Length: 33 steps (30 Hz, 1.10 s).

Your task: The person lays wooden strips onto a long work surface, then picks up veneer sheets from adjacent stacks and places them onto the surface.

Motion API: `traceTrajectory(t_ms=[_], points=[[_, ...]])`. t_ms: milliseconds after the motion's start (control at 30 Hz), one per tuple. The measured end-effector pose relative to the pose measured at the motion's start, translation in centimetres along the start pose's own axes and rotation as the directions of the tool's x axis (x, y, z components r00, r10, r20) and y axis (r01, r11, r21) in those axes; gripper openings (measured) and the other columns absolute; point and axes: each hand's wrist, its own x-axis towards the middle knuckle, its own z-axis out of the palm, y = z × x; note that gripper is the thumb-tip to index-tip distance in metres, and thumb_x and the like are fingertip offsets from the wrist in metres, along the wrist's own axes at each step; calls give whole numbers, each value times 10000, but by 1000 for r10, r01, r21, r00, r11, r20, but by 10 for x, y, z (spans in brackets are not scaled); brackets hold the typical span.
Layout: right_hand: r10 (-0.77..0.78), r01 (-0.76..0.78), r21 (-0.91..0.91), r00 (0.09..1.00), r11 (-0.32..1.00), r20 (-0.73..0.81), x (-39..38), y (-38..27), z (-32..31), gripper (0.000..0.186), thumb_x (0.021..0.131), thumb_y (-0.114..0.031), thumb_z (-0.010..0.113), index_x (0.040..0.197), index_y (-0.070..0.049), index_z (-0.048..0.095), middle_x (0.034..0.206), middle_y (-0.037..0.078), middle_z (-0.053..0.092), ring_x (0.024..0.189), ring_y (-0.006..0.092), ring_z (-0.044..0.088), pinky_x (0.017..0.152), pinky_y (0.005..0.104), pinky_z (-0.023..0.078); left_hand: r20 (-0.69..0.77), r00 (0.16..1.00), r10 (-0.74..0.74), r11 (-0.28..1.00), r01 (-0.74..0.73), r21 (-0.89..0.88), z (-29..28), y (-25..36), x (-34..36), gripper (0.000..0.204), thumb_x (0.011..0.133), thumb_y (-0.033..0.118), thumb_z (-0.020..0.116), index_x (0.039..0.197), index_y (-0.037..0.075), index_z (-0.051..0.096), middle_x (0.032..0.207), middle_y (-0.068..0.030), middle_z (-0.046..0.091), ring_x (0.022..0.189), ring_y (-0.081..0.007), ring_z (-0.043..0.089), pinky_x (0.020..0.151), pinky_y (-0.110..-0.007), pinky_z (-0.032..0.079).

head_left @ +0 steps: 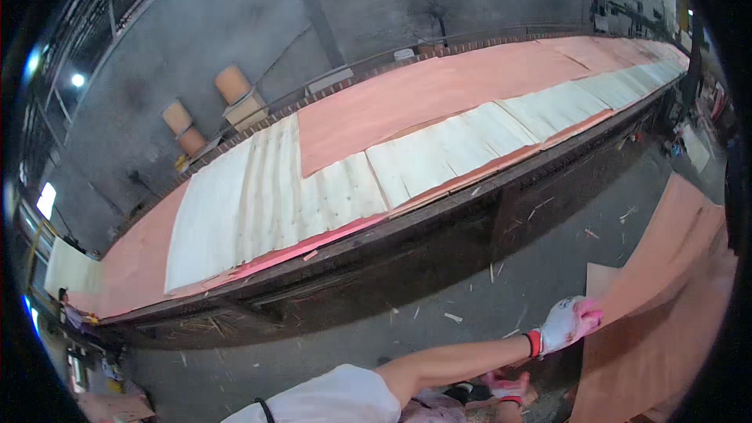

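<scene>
Gripping a reddish veneer sheet (658,321) from the floor stack at right.
The gloved right hand (568,323) is pinching its edge; the left hand (507,386), lower down, is blurred, grip unclear. Pale veneer sheets (266,204) are already covering part of the long layup table (439,223); much remains uncovered.

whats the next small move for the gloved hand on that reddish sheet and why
Probably lift the sheet's edge a little clear of the pile. The right hand, in a white and pink glove, grips the near edge of the top reddish veneer sheet, which lies flat on the stack beneath. The left hand is low and blurred, apparently not on the sheet.
</scene>
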Motion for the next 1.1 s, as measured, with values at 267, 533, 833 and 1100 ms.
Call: traceTrajectory(t_ms=[267, 533, 833, 1100], points=[[-145, 296, -213, 836, 931, 529, 52, 238, 111, 899, 730, -827, 292, 1253, -130, 519, 1260, 50, 546, 1144, 296, 487, 996, 513, 363, -342, 939, -27, 706, -224, -672, -247, 1, -32, 218, 838, 8, 599, 1043, -66, 581, 919, -102, 641, 842, -165, 592, 749, -262, 478], [116, 283, -506, 774, 815, 622, -12, 456, 274, 777, 754, -793, 314, 1163, -186, 577, 1152, 59, 601, 1053, 340, 525, 829, 592, 427, -754, 657, -6, 146, -745, -651, -599, 9, -172, 298, 812, 58, 504, 1088, -45, 547, 1024, -145, 590, 857, -214, 539, 794, -303, 445], [203, 621, -542, 533, 566, 822, -98, 672, 327, 474, 857, -496, 579, 1188, -162, 520, 1214, 54, 549, 1045, 249, 526, 879, 419, 429, -966, 224, -126, 584, -771, -255, -781, 44, -403, 363, 847, 225, 475, 1195, 139, 531, 1246, -53, 544, 1189, -239, 489, 1019, -431, 377], [127, 989, -112, 99, 95, 987, -5, 740, 322, 652, 896, -234, 594, 1422, -48, 258, 1410, 153, 351, 1202, 254, 455, 1016, 380, 364, -996, -32, -88, 880, -471, -62, -857, 31, -585, 381, 843, 242, 470, 1204, 124, 498, 1242, -58, 528, 1178, -253, 479, 1002, -463, 381]])
